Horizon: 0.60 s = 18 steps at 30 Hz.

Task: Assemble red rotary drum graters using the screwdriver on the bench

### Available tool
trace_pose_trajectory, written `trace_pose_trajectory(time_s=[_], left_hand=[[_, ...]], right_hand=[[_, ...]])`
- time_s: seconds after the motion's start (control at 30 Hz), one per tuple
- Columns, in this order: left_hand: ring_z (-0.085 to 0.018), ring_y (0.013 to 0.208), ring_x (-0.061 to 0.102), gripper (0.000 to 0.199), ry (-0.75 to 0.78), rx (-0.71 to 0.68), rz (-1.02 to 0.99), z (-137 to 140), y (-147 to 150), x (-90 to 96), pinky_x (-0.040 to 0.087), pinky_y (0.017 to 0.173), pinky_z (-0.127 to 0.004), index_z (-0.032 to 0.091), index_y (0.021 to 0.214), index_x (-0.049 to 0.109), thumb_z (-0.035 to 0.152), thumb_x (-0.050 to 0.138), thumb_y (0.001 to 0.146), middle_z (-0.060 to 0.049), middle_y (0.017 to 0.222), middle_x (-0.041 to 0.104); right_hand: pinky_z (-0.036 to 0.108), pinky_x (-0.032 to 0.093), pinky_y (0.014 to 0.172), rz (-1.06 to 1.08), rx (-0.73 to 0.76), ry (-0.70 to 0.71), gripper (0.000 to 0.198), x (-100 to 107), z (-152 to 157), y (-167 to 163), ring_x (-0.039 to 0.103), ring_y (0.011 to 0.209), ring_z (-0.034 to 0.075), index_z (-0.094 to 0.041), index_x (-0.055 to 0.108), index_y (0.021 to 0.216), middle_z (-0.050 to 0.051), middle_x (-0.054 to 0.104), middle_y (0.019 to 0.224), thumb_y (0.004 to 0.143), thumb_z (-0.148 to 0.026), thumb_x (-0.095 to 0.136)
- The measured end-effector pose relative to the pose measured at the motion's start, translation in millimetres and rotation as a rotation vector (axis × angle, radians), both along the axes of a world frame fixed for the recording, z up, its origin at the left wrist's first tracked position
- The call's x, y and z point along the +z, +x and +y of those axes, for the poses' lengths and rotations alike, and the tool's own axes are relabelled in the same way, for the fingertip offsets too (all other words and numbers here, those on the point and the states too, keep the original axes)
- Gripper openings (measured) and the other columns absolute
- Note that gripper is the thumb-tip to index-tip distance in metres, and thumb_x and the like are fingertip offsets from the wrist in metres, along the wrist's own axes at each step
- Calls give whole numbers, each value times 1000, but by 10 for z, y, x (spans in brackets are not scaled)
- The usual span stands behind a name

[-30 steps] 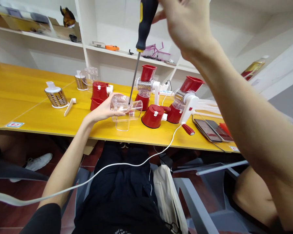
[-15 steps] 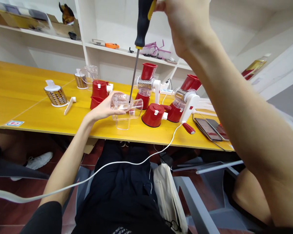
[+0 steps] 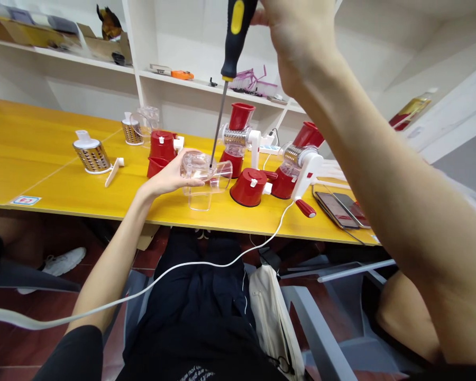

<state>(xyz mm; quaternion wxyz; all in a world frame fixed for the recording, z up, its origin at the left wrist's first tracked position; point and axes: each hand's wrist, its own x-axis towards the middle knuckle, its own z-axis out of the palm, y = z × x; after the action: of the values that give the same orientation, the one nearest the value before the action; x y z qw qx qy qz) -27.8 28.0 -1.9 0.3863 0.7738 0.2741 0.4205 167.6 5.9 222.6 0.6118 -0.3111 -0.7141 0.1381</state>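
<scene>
Now steadying clear housing [image 3: 201, 177] near table [image 3: 43, 182] front edge, left hand [image 3: 170, 177] fingers wrapping it; right hand [image 3: 297, 39] fingers gripping screwdriver [image 3: 227, 74]. Tilting shaft risking tip slipping off.

**Screwdriver in clear housing**

The screwdriver [image 3: 226, 79] stands nearly upright, black handle with a yellow patch above, thin steel shaft running down into the housing [image 3: 204, 177]. The housing is clear plastic, resting on the yellow table's near part; the tip seems to touch inside it.
</scene>
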Motion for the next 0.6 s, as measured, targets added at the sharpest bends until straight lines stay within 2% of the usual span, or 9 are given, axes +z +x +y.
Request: trace_pose_trajectory(time_s=[0.1,0.17,0.23,0.33,0.5,0.57,0.6], left_hand=[[-37,142,57,79,-5,-5,-8,12,-7,-18,42,124,-59,21,132,50,36,92,68,-16,145,61],[-37,142,58,80,-10,-23,-22,20,-11,-32,42,124,-59,21,134,49,36,92,67,-16,146,62],[-36,142,58,81,-11,-35,-28,23,-14,-38,42,124,-59,21,135,49,36,92,68,-17,146,62],[-36,142,58,79,-4,-20,-18,13,-13,-32,41,124,-59,20,134,50,35,92,69,-17,146,62],[-36,145,55,81,-12,-8,-18,-8,-6,-24,39,126,-56,17,135,49,34,92,69,-20,148,59],[-36,144,56,82,-18,-11,-26,-8,-5,-32,40,126,-56,17,136,48,35,93,69,-20,148,59],[-36,143,56,82,-21,-11,-28,-6,-5,-37,41,125,-57,18,136,48,35,93,69,-19,148,60]], right_hand=[[14,63,73,8,91,-23,6,-32,-100,30,63,80,-3,-11,51,92,-10,58,78,92,-17,53],[17,64,73,-17,186,-45,6,-37,-150,72,63,80,-3,-13,48,96,-12,58,82,93,-14,53],[15,63,73,-75,215,-50,9,-31,-168,93,64,82,-4,-13,46,96,-13,58,80,93,-14,55],[5,54,64,-84,89,-10,9,-24,-150,52,62,74,-4,-13,45,91,-14,54,71,94,-16,53],[4,33,47,105,-88,107,31,-43,-66,-35,39,57,-6,-18,36,83,-14,38,64,86,-12,67],[3,30,46,114,-147,172,37,-49,-46,-16,29,55,-6,-19,36,79,-14,29,60,82,-19,72],[3,31,46,72,-151,187,34,-47,-49,1,30,55,-5,-18,38,78,-13,28,59,83,-23,72]])
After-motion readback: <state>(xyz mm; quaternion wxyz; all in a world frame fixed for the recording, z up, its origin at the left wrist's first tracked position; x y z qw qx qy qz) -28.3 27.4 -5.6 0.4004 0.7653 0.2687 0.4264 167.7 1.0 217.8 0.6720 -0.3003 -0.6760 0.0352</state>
